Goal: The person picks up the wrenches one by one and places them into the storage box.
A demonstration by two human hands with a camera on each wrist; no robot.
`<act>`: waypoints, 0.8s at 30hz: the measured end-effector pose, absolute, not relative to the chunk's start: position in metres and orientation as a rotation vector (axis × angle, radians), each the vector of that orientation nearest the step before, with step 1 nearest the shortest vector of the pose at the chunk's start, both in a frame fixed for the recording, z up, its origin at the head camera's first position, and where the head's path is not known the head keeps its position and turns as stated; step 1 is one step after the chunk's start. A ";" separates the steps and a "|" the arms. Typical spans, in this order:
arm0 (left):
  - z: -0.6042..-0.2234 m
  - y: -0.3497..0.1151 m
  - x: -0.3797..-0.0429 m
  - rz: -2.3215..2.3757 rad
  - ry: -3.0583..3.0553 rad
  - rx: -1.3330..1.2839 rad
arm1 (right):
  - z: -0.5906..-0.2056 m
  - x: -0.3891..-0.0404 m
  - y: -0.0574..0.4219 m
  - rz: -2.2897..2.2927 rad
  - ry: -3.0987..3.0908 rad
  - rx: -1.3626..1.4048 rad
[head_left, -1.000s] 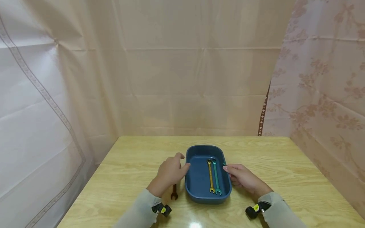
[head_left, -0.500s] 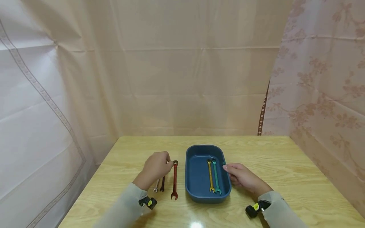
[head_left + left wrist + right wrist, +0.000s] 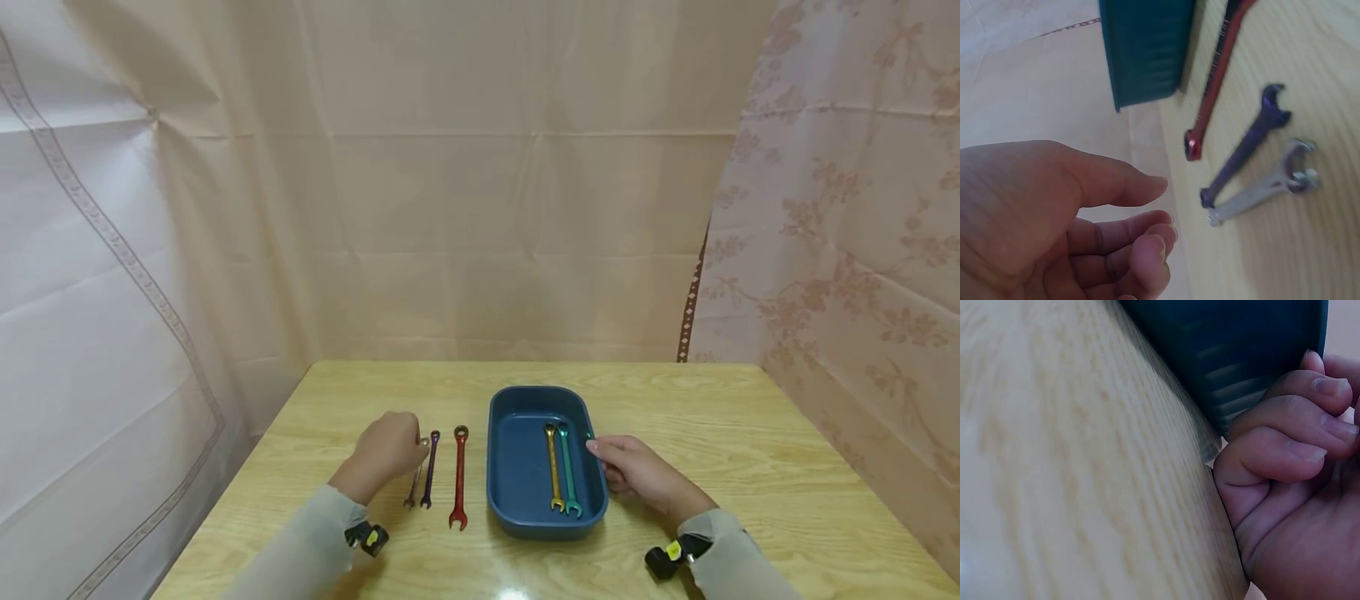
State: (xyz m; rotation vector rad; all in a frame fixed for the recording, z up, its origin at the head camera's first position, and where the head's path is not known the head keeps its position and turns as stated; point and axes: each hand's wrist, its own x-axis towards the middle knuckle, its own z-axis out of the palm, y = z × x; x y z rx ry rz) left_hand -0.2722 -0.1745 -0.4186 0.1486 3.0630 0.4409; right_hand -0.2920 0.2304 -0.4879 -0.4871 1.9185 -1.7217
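Note:
In the head view my left hand [image 3: 386, 454] hovers beside the silver wrench [image 3: 414, 485]. The left wrist view shows its thumb and loosely bent fingers apart, with nothing between them; the silver wrench [image 3: 1260, 190] lies just beyond the fingertips. To its right on the table are a purple wrench [image 3: 431, 471] and a larger red wrench [image 3: 460, 479]. My right hand [image 3: 645, 475] pinches the right rim of a dark blue rectangular tray [image 3: 517, 523], its other fingers curled against the outer wall. Inside the tray a gold wrench [image 3: 554, 468] and a green wrench [image 3: 567, 471] lie side by side.
The light wooden table [image 3: 720, 433] carries the tray near its middle, with the loose wrenches to the tray's left. A beige curtain [image 3: 517, 217] hangs behind the far edge, and patterned cloth [image 3: 862, 250] hangs at the right.
My left hand has moved left, away from the tray and past the red wrench, uncovering the red and purple wrenches. The right hand and the tray have stayed in place.

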 end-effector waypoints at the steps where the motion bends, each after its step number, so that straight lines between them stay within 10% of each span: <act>1: -0.420 -0.176 -0.272 0.427 3.062 0.143 | -0.488 -0.292 0.230 -1.724 1.917 -0.487; 24: -0.448 -0.171 -0.269 0.490 3.023 0.199 | -0.484 -0.292 0.230 -1.714 1.963 -0.491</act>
